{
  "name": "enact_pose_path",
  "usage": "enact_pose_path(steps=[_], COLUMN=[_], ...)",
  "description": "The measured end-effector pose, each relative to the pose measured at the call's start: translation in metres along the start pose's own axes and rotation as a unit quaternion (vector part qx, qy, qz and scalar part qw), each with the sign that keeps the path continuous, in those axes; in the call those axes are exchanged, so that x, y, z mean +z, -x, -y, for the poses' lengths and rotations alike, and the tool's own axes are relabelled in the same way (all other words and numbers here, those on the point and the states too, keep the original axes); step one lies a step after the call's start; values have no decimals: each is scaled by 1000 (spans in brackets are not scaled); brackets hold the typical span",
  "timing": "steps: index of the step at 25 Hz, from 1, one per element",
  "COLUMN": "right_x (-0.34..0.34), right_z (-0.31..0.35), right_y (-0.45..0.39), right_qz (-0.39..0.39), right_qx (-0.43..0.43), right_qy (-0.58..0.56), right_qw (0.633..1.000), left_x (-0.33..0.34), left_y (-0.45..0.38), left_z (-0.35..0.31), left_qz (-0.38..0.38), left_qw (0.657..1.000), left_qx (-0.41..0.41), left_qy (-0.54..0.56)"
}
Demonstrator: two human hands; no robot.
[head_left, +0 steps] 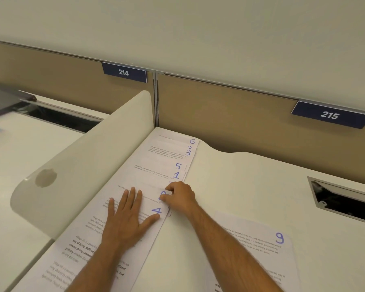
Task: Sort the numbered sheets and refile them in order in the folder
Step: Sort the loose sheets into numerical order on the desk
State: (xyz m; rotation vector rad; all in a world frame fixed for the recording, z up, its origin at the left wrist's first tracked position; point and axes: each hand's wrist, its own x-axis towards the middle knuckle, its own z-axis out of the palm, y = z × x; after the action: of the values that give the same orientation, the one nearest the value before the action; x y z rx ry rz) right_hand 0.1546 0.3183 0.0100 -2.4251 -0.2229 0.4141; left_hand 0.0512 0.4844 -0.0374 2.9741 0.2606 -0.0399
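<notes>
A fanned row of white numbered sheets (156, 165) runs along the left side of the desk, showing blue numbers 6, 3, 5, 1 and 4. My left hand (128, 218) presses flat on sheet 4 (156, 211), fingers spread. My right hand (179, 197) pinches the top right corner of a sheet just above sheet 4; its number is partly hidden by my fingers. Sheet 9 (279, 238) lies apart at the lower right. No folder is in view.
A rounded white divider panel (82, 169) stands along the left of the sheets. Beige partitions with signs 214 (123, 72) and 215 (329, 115) close the back. A cable slot (346, 201) opens in the white desk (251, 180) at right.
</notes>
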Motion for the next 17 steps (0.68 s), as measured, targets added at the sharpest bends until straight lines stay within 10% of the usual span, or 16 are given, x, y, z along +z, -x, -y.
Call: enact_pose_path(steps=[17], right_x=[-53], right_z=[42], right_y=[1], right_qz=[-163], right_qx=[-39], right_qy=[-232], right_qw=[958], left_x=[-3], left_y=[4], left_z=[11], left_qz=[-20], left_qw=[998], left_qx=[1], left_qy=[53])
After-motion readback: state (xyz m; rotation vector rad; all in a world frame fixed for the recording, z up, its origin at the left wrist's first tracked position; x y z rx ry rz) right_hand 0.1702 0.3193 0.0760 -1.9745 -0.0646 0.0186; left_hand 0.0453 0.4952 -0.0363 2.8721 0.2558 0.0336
